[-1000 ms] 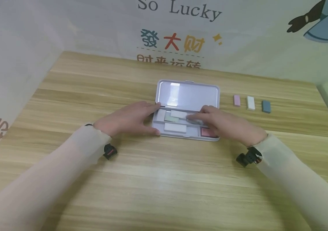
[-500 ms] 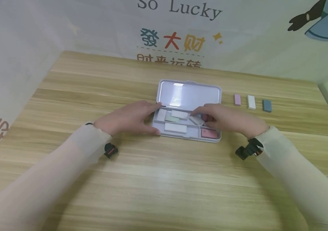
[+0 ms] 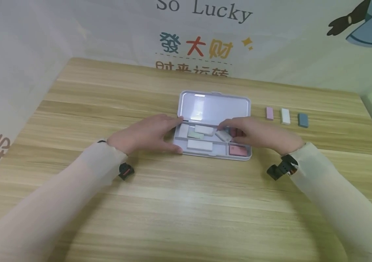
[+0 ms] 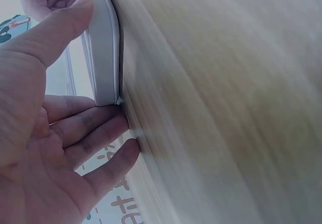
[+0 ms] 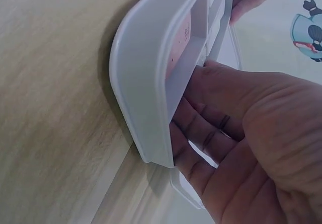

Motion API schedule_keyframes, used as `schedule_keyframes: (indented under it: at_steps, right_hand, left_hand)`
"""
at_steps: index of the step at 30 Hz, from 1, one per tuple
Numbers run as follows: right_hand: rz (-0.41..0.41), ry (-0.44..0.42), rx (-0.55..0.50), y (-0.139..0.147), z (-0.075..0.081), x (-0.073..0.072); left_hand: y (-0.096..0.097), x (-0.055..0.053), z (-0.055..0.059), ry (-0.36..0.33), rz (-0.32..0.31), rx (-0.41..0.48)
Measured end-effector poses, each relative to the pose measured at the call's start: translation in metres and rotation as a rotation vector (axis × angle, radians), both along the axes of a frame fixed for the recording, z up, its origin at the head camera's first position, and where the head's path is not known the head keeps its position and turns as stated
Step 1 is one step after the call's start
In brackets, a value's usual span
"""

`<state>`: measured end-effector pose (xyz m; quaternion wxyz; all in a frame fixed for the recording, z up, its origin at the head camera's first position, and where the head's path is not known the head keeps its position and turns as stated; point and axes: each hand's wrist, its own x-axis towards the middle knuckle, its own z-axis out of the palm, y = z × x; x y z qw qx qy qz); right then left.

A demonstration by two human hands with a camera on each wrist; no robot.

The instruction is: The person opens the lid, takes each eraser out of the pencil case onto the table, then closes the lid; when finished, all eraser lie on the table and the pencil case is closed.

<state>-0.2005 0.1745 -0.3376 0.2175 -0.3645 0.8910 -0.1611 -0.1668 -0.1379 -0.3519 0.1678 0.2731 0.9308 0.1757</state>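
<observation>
A pale lavender pencil case (image 3: 218, 150) lies with its lid (image 3: 228, 107) raised in the head view. My left hand (image 3: 145, 134) holds the case's left end, thumb at the front corner and fingers at the back. Inside the rear compartment, my right hand (image 3: 254, 133) has thumb and index finger on a slanted whitish eraser (image 3: 223, 136). Left of it lie a white eraser (image 3: 204, 130), a pale green block (image 3: 195, 135) and another white block (image 3: 183, 130). The front compartments hold a long white block (image 3: 200, 145) and a pink eraser (image 3: 238, 150), its print visible in the right wrist view.
On the wooden table (image 3: 173, 203), right of the case, stand a small pink block (image 3: 269, 113), a white block (image 3: 285, 116) and a blue block (image 3: 303, 120) in a row. A printed cloth (image 3: 114, 32) hangs behind the table.
My right fingers have drawn back a little to the right, uncovering the slanted eraser and the pink one. The case has shifted very slightly right. My left hand stays in place.
</observation>
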Motion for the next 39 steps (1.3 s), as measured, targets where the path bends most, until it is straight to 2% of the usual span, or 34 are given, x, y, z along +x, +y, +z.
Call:
schedule_keyframes:
  at_steps: [12,22,29,33,39]
  right_hand:
    - [-0.007,0.038,0.046,0.004,0.001,0.002]
    - [-0.015,0.087,-0.036,0.008,-0.001,0.009]
    - [-0.091,0.099,-0.166,0.024,-0.004,0.008]
    - [-0.136,0.158,-0.216,0.047,-0.001,0.009]
    - [-0.18,0.351,-0.245,0.089,-0.006,0.004]
  left_hand:
    - [0.0,0.001,0.0,-0.003,0.009,0.002]
    - [0.0,0.002,0.001,-0.004,0.01,-0.003]
    - [-0.002,0.004,0.0,-0.007,0.013,0.0]
    - [-0.004,0.004,-0.002,-0.002,-0.009,0.014]
    - [-0.003,0.002,-0.003,-0.001,-0.011,0.041]
